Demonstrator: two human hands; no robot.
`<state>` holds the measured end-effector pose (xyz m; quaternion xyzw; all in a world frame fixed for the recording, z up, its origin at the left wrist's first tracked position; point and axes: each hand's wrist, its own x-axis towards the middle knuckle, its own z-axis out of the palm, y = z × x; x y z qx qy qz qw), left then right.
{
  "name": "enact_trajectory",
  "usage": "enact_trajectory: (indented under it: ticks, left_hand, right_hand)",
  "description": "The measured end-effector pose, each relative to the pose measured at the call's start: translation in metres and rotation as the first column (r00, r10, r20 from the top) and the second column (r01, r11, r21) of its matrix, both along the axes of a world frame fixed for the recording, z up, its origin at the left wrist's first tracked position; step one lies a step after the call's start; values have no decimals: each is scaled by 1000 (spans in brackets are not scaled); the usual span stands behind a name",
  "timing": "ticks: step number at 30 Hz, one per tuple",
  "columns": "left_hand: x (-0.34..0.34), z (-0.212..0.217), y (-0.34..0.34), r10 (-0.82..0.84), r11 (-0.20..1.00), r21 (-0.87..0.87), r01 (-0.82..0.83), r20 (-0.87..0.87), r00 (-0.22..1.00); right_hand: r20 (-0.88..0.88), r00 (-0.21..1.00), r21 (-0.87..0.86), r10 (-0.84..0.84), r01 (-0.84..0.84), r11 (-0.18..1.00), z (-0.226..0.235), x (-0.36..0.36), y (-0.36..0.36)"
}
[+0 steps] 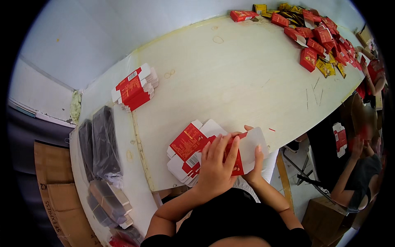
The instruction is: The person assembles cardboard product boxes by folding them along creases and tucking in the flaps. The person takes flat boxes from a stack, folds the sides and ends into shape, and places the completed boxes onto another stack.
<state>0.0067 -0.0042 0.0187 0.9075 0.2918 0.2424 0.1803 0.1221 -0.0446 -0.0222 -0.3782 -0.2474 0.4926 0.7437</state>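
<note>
My left hand (218,162) lies over a red and white carton (238,164), its fingers reaching across the red side. My right hand (256,171) grips the same carton from the right, thumb against a pale raised flap (253,144). Some fingertips of the right hand show behind the carton's far edge. Just left of the left hand, flat unfolded cartons (187,144) lie stacked near the table's front edge, red with white tabs. The left hand partly covers that stack.
Another stack of flat cartons (133,90) lies farther left on the white table (197,74). Red boxes (308,59) and yellow packets (325,68) are heaped at far right. Dark plastic-wrapped bundles (105,140) line the left side. Two other people work at right, one holding a flat carton (340,140).
</note>
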Motion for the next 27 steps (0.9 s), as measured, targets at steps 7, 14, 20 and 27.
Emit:
enact_trajectory:
  ticks: [7, 14, 20, 27]
  left_hand:
    - [-5, 10, 25, -115, 864, -468, 188, 179, 977]
    - [-2, -1, 30, -170, 896, -388, 215, 147, 974]
    - [6, -6, 12, -76, 920, -381, 89, 49, 996]
    - [1, -19, 17, -52, 949, -315, 35, -46, 998]
  right_hand:
    - [151, 988, -96, -42, 57, 994, 8, 13, -5]
    - [279, 959, -89, -59, 86, 992, 7, 20, -12]
    - [413, 908, -189, 71, 9, 982, 10, 32, -4]
    - [802, 531, -336, 274, 21, 942, 33, 44, -5]
